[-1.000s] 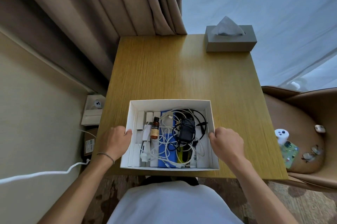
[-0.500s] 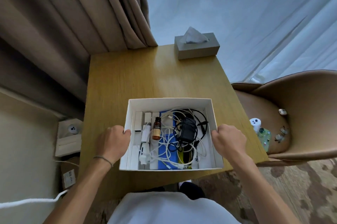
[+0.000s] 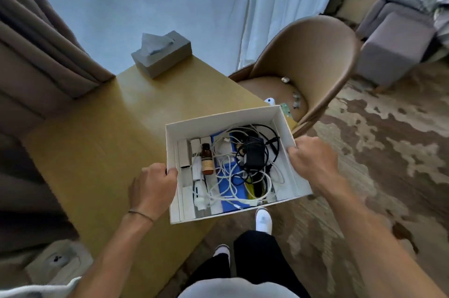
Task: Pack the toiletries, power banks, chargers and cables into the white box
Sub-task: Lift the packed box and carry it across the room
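I see the white box (image 3: 226, 120), thin matte card with sharp corners, carried with its right part past the edge of the smooth yellow-wood table (image 3: 102, 142). My left hand (image 3: 153, 187) grips its left wall, thumb hooked over the rim; my right hand (image 3: 312, 159) is curled round the right wall, fingers hidden outside it. Inside, a loose tangle of glossy white cables (image 3: 227, 171) lies over a flat blue slab (image 3: 229, 197), with a blocky black charger (image 3: 254, 156) and its black cord on top. A small amber bottle (image 3: 207, 159) with a dark cap lies beside pale rectangular cartons (image 3: 184, 153) along the left wall. Something yellow-green shows under the cords near the front, possibly a power bank; I cannot tell. A grey tissue box (image 3: 161, 54) sits at the far end of the table, and a tan, smooth-shelled chair (image 3: 313, 54) stands to the right, small objects on its seat too blurred to name.
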Available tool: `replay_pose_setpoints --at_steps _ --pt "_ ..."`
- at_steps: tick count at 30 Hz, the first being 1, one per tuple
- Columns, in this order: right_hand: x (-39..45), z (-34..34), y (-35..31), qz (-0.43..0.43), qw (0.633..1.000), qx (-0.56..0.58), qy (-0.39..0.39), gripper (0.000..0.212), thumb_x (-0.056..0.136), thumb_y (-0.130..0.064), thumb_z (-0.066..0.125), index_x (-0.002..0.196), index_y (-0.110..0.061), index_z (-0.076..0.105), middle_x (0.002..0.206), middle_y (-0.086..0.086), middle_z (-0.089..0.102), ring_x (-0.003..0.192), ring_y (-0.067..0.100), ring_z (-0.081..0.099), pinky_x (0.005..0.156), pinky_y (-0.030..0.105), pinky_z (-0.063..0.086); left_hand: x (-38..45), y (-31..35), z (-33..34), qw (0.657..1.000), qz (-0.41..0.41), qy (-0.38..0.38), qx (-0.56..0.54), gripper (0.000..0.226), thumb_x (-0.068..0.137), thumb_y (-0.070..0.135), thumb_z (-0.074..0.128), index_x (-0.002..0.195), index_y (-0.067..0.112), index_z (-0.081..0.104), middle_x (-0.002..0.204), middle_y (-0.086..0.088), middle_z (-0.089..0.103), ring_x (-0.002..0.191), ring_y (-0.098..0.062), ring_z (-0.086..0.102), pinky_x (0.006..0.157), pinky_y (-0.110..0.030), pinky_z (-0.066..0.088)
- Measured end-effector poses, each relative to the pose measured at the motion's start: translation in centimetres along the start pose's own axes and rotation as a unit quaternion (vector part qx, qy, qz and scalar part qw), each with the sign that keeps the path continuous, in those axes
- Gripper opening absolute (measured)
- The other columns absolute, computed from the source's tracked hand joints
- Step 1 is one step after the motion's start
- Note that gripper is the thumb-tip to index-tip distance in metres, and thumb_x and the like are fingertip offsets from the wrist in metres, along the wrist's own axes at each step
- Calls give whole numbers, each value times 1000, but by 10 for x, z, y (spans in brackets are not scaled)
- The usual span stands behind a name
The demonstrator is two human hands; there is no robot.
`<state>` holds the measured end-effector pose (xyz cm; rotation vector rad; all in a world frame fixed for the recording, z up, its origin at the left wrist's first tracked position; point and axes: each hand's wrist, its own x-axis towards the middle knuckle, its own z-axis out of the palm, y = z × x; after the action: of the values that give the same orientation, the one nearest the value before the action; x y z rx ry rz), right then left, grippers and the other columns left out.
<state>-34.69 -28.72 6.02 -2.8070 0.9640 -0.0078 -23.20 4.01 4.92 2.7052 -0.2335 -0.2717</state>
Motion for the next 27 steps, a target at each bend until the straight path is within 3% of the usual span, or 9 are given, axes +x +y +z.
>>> replay_pose_setpoints --at_steps 6,8,13,18,23,27 --pt "-88 -17 81 123 991 24 37 35 87 -30 48 56 -13 47 55 2 49 47 17 41 46 26 25 -35 58 21 994 100 -33 29 51 91 25 55 45 12 38 47 -7 44 45 -23 42 46 -27 23" --pt "-124 -20 111 161 985 31 53 39 86 -31 47 52 -15 40 50 1 43 43 17 37 47 25 26 -54 81 34 987 146 -51 33 49 91 24 55 47 9 38 47 -9 45 45 -24 42 45 -29 23" --pt "-227 -28 190 270 960 32 64 41 90 -26 53 52 -13 43 50 0 43 42 14 37 46 24 19 -114 140 73 968 228 -97 40 44 91 28 52 57 1 49 49 -8 45 44 -21 36 46 -31 27" --pt "-344 -35 266 375 922 48 82 41 89 -22 53 52 -13 37 48 -1 42 42 16 35 47 26 20 -201 198 113 932 336 -131 43 47 87 32 52 47 9 46 47 -2 50 48 -25 51 50 -32 43" --pt "-468 -41 336 455 883 61 102 42 89 -20 53 51 -14 35 46 -1 39 40 16 31 46 26 20 -308 252 150 894 419 -141 74 47 88 30 57 46 12 48 46 2 49 46 -18 48 47 -27 27" --pt "-568 -45 383 523 842 62 115 42 91 -21 51 53 -13 36 49 0 42 41 16 34 47 27 19 -397 289 182 860 470 -182 80 45 89 31 56 50 9 53 48 -4 54 48 -24 53 48 -28 35"
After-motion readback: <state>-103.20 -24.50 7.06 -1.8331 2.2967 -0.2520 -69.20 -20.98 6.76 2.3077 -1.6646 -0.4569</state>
